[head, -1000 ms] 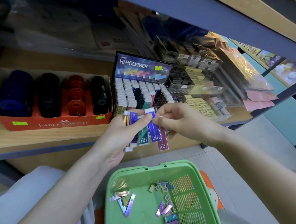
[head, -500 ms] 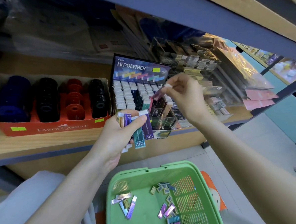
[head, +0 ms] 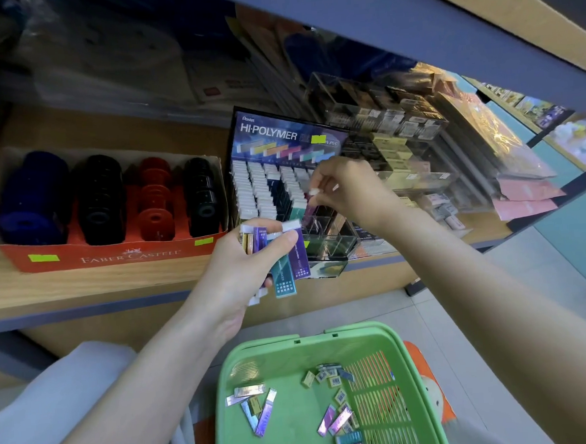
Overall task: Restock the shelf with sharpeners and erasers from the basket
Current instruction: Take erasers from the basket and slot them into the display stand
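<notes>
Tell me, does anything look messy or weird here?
The erasers in the green basket lie scattered at all angles, not stacked. The eraser display has empty front slots on its right side.

Sharpener box [head: 115,256] left of, perhaps touching, eraser display [head: 279,137]; basket [head: 292,345] below shelf [head: 83,289].

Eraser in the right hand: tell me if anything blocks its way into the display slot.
Nothing visible does. The right hand pinches the eraser over the open clear compartments of the display; the left hand holds its bundle of erasers lower and left of that path.
</notes>
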### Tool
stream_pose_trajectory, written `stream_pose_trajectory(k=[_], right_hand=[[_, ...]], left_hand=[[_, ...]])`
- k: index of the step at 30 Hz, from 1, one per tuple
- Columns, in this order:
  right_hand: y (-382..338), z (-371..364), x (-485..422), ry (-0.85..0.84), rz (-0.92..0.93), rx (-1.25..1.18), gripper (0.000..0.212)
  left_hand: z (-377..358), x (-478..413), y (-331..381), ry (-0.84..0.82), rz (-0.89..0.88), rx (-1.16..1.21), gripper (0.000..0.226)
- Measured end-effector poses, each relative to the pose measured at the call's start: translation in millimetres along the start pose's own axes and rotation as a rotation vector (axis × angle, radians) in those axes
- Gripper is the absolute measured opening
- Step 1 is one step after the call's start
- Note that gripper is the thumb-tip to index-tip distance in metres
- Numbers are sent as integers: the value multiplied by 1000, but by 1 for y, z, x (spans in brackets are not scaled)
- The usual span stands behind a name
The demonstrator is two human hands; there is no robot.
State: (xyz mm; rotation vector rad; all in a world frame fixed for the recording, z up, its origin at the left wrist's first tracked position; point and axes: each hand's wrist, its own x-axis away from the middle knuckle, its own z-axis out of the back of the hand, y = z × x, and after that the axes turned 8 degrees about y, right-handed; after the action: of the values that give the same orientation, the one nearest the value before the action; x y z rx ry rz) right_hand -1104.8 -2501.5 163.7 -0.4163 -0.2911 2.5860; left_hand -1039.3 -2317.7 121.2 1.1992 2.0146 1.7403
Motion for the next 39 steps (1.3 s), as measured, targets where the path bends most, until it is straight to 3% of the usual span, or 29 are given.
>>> stream_pose_trajectory(k=[7,15,19,22,24,26,30,34,39], right_hand=[[4,-11,5,98,58,55,12],[4,-12,12,157,81,269,26],[-17,-1,32,236,-19,-99,10],[-38,8,58,52,-120,-401,4],[-44,5,71,-75,-127,-470,11],[-45,0,78,-96,-168,-536,14],[-41,3,80,-32,-252,-567,15],[-32,22,71,135,-379,-668,13],[-4,23,40,386,-367,-447,11]], left_hand=[[0,-2,-1,1,-1,17,9],[2,-3,0,14,-5,0,6],[3,-4,0,20,-17,19,6],[2,-4,0,26,-18,37,7],[1,-3,-1,8,-25,32,11],[-1,0,-1,-19,-27,1,13],[-3,3,-2,-13,-35,-14,6],[-2,3,0,2,-22,11,7],[-4,3,0,-3,10,27,14]])
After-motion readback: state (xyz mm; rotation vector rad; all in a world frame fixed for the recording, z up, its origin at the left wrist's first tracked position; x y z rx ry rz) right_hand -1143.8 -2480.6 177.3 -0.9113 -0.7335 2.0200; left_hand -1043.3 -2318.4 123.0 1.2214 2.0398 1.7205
